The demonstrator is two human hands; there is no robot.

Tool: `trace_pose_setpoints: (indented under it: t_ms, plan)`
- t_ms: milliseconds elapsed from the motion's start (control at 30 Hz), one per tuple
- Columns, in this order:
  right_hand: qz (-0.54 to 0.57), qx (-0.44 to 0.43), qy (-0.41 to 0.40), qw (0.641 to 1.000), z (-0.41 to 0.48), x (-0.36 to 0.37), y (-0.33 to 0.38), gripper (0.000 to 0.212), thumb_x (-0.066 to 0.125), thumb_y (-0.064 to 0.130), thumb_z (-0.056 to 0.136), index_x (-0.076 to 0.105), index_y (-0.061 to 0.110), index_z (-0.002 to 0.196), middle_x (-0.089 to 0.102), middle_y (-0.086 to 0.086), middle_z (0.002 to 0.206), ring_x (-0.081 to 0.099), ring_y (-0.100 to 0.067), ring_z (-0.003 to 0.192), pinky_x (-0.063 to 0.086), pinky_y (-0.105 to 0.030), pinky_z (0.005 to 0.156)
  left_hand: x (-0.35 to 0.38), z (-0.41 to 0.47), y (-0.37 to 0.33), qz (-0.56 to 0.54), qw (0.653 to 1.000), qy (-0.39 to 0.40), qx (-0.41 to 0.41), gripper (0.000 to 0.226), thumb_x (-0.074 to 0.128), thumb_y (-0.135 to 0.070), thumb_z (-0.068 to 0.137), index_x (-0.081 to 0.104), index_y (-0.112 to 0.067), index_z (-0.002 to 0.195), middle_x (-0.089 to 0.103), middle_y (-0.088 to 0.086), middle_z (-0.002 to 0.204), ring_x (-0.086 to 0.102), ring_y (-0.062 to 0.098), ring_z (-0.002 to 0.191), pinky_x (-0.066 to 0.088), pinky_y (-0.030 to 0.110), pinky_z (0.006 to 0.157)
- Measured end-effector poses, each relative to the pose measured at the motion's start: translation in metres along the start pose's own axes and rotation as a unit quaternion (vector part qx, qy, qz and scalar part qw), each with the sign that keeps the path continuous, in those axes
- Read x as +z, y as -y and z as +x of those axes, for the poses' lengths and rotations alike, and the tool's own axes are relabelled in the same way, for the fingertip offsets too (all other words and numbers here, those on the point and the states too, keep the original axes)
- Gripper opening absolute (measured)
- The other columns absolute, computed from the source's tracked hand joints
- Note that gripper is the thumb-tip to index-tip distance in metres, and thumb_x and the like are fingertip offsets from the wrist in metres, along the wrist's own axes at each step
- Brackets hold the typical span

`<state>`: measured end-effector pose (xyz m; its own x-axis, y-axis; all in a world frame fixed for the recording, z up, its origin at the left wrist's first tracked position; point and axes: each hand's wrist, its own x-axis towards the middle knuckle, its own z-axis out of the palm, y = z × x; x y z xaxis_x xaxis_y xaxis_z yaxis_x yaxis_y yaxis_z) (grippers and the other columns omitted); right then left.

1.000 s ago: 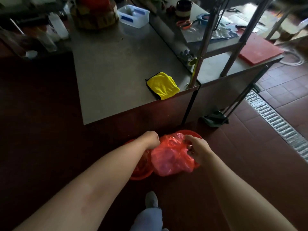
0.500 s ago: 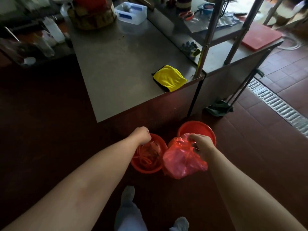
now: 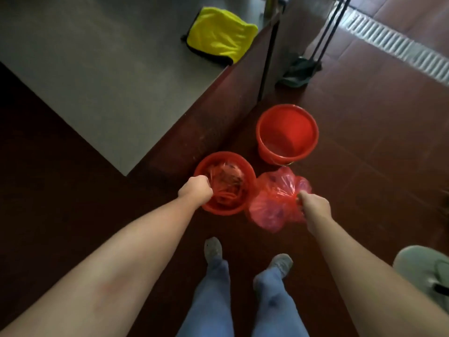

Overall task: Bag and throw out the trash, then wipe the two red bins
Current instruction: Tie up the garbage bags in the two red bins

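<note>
Our left hand (image 3: 195,192) grips the plastic liner (image 3: 226,181) in the near red bin (image 3: 218,210); our right hand (image 3: 314,206) pinches the gathered neck of the red trash bag (image 3: 274,203) just beside it. We see the far red bin (image 3: 286,127) standing beyond them.

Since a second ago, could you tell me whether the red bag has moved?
Yes. The red bag, pinched by the right hand, has come off the far bin, nearer the person.

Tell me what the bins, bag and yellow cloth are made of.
Near bin and far bin: probably rigid moulded plastic, smooth with a slight sheen and rolled rims.
Bag: thin translucent red plastic film, crinkled, with glints.
Cloth: likely microfibre; matte, soft folds, dark trim. The weave is not resolvable.
</note>
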<state>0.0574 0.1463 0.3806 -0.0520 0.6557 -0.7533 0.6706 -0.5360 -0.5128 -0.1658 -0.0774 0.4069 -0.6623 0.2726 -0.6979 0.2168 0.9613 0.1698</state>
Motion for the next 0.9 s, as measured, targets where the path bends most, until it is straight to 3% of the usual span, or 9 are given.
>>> trace_pose_setpoints:
  t_ms: [167,267,367,433,567,900]
  plan:
    - [0.017,-0.017,-0.004,1.0,0.029,0.045,-0.058,0.023,0.068,0.02,0.087,0.069,0.011,0.066,0.064,-0.011,0.069,0.052,-0.019,0.057,0.038,-0.03,0.054,0.068,0.05,0.044,0.019,0.999,0.005,-0.027,0.022,0.048,-0.03,0.094,0.067,-0.025,0.104,0.067,0.005,0.108,0.066,0.029,0.098,0.056,0.043,0.088]
    - [0.022,-0.023,0.027,0.999,0.046,0.082,-0.084,0.023,0.071,0.024,0.09,0.068,0.013,0.071,0.064,-0.008,0.069,0.055,-0.02,0.062,0.041,-0.033,0.06,0.104,0.079,0.07,0.024,0.999,-0.013,-0.03,0.017,0.047,-0.029,0.094,0.062,-0.023,0.089,0.068,0.003,0.104,0.066,0.028,0.097,0.054,0.038,0.081]
    - [0.021,-0.02,0.069,0.997,0.058,0.118,-0.107,0.02,0.071,0.023,0.093,0.069,0.013,0.075,0.061,-0.002,0.064,0.051,-0.015,0.056,0.039,-0.03,0.055,0.134,0.104,0.088,0.01,0.998,-0.048,-0.026,0.016,0.05,-0.03,0.095,0.056,-0.03,0.08,0.066,-0.001,0.097,0.065,0.026,0.094,0.051,0.037,0.074]
    - [0.026,-0.02,0.09,0.995,0.067,0.139,-0.121,0.024,0.071,0.019,0.094,0.067,0.011,0.071,0.055,-0.002,0.057,0.044,-0.014,0.051,0.033,-0.029,0.051,0.15,0.12,0.096,0.007,0.998,-0.063,-0.022,0.013,0.052,-0.03,0.096,0.06,-0.029,0.086,0.064,0.0,0.096,0.064,0.027,0.095,0.051,0.038,0.074]
    - [0.018,-0.02,0.099,0.995,0.094,0.179,-0.148,0.024,0.07,0.019,0.094,0.07,0.011,0.072,0.057,-0.003,0.056,0.045,-0.013,0.048,0.034,-0.03,0.05,0.189,0.157,0.113,0.007,0.998,-0.068,-0.014,0.015,0.054,-0.03,0.096,0.066,-0.026,0.103,0.06,0.002,0.103,0.062,0.028,0.1,0.055,0.044,0.08]
    - [0.084,0.043,0.083,0.992,0.153,0.271,-0.186,0.011,0.075,0.014,0.088,0.066,0.008,0.086,0.056,-0.005,0.06,0.048,-0.013,0.044,0.037,-0.027,0.044,0.254,0.225,0.155,0.075,0.992,-0.097,0.025,0.026,0.062,-0.028,0.094,0.058,-0.027,0.119,0.055,0.001,0.119,0.052,0.026,0.112,0.054,0.046,0.086]
